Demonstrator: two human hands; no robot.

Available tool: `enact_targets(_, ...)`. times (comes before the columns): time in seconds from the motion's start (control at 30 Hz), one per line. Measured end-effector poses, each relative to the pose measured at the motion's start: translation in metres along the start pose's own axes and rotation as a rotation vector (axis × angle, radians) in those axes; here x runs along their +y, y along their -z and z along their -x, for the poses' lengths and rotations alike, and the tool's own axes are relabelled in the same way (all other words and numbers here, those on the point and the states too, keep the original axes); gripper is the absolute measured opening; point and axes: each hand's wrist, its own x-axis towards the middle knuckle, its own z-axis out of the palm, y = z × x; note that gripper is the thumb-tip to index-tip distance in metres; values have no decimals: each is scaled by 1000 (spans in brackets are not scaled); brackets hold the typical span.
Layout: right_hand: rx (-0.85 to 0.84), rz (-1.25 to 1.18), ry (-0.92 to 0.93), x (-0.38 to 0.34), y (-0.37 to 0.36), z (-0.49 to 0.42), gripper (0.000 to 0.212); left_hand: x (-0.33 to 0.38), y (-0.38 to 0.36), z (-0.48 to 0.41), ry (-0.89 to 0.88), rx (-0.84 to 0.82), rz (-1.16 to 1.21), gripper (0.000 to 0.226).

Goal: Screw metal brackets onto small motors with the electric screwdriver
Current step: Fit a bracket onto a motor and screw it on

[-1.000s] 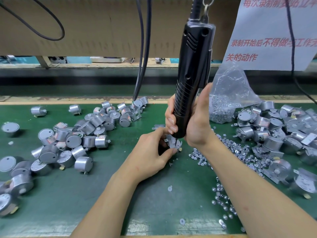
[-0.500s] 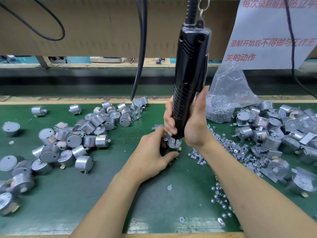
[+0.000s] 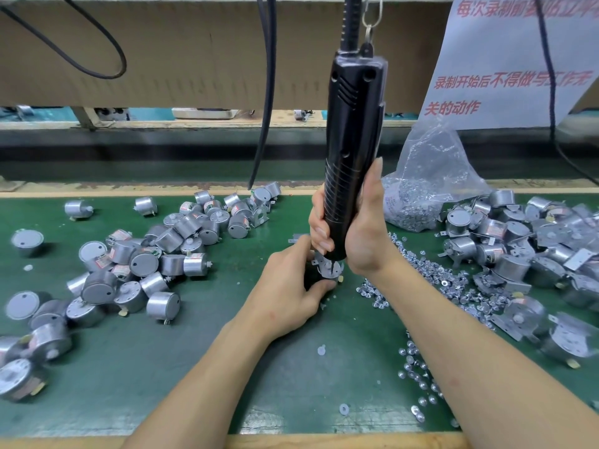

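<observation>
Screwdriver (image 3: pixel 351 140), upright in right hand (image 3: pixel 363 234), seemingly meets bracket (image 3: pixel 329 268).

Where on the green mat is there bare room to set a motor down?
Barest: the green mat between the left forearm and the left motor pile, toward the near edge. Between the forearms only a few washers lie. Crowded: that pile, the loose screws beside the right forearm, the bracketed motors far right.

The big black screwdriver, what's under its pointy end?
A shiny metal bracket, gripped by the left hand. The right hand hides the screwdriver's bit and any screw, and the left fingers cover the motor below.
</observation>
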Motion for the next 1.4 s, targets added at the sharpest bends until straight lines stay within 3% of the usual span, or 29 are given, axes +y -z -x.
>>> enact_targets(0.3, 37, 7, -12, 2, 3, -3, 84, -1, -1, 0, -2, 10, -15, 36)
enact_targets(0.63, -60, -63, 49, -11, 22, -6, 89, -4, -6, 1, 27, -47, 10, 40)
enact_targets(0.97, 158, 124, 22, -13, 55, -9, 88, -3, -7, 0, 36, -17, 115, 20)
enact_targets(1.4, 212, 173, 27, -4, 66, -9, 89, -2, -9, -1, 82, -10, 195, 13)
